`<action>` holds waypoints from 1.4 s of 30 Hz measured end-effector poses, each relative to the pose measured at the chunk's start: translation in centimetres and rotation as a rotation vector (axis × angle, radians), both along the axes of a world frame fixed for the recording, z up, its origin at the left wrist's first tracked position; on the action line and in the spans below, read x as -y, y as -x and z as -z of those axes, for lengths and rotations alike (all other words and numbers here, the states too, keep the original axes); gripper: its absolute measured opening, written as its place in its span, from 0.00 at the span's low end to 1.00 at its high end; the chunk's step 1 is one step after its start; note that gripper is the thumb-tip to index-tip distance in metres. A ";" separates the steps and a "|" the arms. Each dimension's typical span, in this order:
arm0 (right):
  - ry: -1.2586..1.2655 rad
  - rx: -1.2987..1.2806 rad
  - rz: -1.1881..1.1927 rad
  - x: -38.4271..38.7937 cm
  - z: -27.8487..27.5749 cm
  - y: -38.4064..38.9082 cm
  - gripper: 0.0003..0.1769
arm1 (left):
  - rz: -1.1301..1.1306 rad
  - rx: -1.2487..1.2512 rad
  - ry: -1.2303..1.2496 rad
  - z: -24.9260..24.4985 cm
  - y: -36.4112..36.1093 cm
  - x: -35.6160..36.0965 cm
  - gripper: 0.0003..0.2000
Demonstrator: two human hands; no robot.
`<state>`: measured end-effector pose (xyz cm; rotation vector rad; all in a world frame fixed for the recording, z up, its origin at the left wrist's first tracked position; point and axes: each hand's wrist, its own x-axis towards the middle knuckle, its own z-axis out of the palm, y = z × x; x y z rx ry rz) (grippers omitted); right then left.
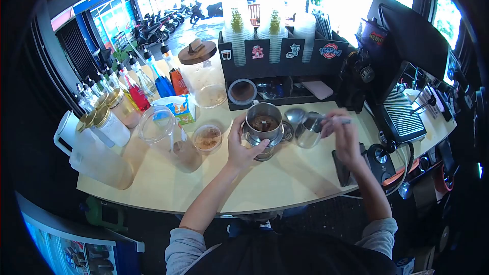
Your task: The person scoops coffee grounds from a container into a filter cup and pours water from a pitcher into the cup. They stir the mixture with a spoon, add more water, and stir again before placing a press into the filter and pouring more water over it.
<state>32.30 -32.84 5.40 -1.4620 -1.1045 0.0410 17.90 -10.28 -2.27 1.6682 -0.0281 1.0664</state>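
Observation:
My left hand [241, 145] is wrapped around a metal drip coffee filter [264, 131], thumb across its front and fingers behind. Brown coffee grounds and a central post show inside. The filter sits upright on a vessel mostly hidden beneath it. My right hand [342, 135], blurred by motion, is closed on a spoon; the spoon's shiny bowl [295, 115] points left toward the filter. Just left of that hand stands a clear glass [308, 135]. A round metal piece [287, 131] lies between filter and glass. Left of my left hand, a small plastic tub [207, 138] contains brown powder.
A large clear jar [170, 142] and pitchers [99, 165] occupy the left side. Syrup bottles [160, 79] line the back left. A black cup organizer [285, 74] stands behind the filter. At right are a small scale-like device [378, 158] and an espresso machine [405, 114].

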 end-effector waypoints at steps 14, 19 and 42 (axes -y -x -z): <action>0.131 0.734 -0.248 -5.7 -7.2 2.7 0.08 | -0.018 -0.012 -0.055 0.3 -0.1 -0.5 0.38; 0.133 0.736 -0.320 -5.6 -7.4 3.3 0.09 | 0.017 -0.004 -0.044 0.0 0.1 -0.4 0.37; 0.076 0.923 -0.201 -5.3 -6.2 4.1 0.13 | -0.014 0.006 -0.075 -0.1 0.0 -0.4 0.37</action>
